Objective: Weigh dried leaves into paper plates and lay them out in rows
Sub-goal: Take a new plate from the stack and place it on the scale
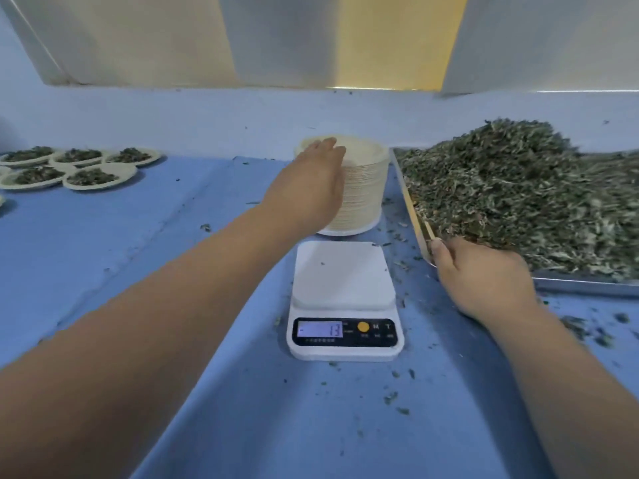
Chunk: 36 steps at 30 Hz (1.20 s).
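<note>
Leaves (pixel 518 195) heaped in tray (pixel 587 288), right: light, brittle, likely shedding; scoop loosely. Scale (pixel 344 271) carries no plate. Right hand (pixel 484 274) curled at tray's near corner, hold unclear. Left hand (pixel 311 181) flat on plate stack (pixel 366 188); plates thin, probably flexible, lift top one by rim. Filled plates (pixel 100 176) far left.

Light: bright, even, cool, diffuse; source not seen; shadows faint on the blue table (pixel 155 271); no hard glare; yellow cast on the far panel (pixel 390 39); scale display (pixel 320 329) backlit, digits legible; dried leaves (pixel 518 202) smeared with blur toward the far right; edges bowed by wide-angle lens; overall focus soft.
</note>
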Each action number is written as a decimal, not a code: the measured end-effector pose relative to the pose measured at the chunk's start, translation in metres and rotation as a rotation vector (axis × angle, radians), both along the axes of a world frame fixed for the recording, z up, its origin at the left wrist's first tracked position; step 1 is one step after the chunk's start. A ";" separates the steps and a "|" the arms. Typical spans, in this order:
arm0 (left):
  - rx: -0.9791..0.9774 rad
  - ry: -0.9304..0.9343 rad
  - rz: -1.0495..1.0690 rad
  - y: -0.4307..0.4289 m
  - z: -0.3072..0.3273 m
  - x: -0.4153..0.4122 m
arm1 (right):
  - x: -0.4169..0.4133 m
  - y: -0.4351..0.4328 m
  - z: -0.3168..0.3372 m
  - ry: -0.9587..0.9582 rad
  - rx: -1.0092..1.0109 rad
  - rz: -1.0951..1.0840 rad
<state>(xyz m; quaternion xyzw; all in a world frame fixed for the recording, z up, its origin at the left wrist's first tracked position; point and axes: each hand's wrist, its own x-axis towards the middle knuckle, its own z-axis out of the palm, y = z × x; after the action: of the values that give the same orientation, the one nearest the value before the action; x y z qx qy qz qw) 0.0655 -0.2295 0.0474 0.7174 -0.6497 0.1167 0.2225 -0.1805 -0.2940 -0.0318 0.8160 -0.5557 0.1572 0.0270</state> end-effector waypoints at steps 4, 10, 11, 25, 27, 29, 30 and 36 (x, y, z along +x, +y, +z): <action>0.103 -0.133 0.051 -0.026 0.011 -0.003 | 0.005 0.001 -0.004 0.087 -0.026 0.013; 0.205 -0.386 0.075 -0.040 0.025 0.001 | 0.002 0.000 -0.010 0.071 -0.090 0.019; 0.225 -0.432 0.072 -0.040 0.027 0.001 | 0.003 -0.001 -0.010 0.075 -0.097 0.018; 0.237 -0.654 0.028 -0.044 0.026 0.008 | 0.005 -0.005 -0.018 0.046 -0.169 0.045; 0.246 -0.692 0.026 -0.043 0.027 0.009 | 0.005 -0.006 -0.018 0.039 -0.170 0.046; 0.249 -0.735 0.012 -0.042 0.027 0.008 | 0.004 -0.006 -0.019 0.034 -0.169 0.046; 0.245 -0.768 -0.003 -0.042 0.027 0.008 | 0.004 -0.006 -0.019 0.031 -0.171 0.047; 0.075 -0.909 -0.036 -0.041 0.017 0.010 | 0.005 -0.005 -0.017 0.021 -0.150 0.038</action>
<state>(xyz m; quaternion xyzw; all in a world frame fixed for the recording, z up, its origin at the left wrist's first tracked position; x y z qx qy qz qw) 0.0755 -0.2708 0.0644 0.5895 -0.6977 0.3921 -0.1093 -0.1756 -0.2987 -0.0483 0.8236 -0.5266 0.1901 0.0908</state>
